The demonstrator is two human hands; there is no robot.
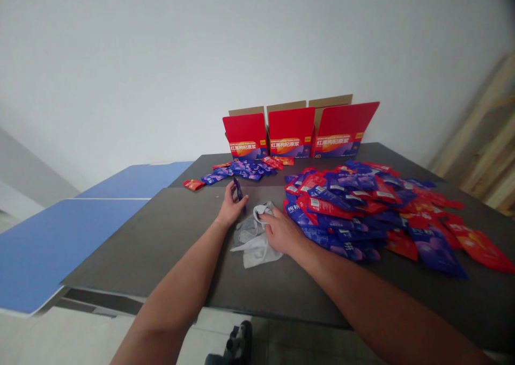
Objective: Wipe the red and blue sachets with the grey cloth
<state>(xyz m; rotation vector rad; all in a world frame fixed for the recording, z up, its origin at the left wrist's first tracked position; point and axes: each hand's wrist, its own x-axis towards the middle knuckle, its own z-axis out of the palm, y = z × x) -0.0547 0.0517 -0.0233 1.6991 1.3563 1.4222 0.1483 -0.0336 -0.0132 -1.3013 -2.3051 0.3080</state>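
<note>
Upright on the dark table, a blue-purple sachet is pinched edge-on in my left hand. My right hand grips a bunched grey-white cloth, part of which spreads out on the tabletop. A large heap of red and blue sachets lies just to the right of the cloth. Beyond my left hand is a smaller group of blue and red sachets, with one red sachet at its left end.
Three open red cartons stand side by side at the back of the dark table, against a pale wall. A blue table adjoins on the left. Wooden slats lean at the far right.
</note>
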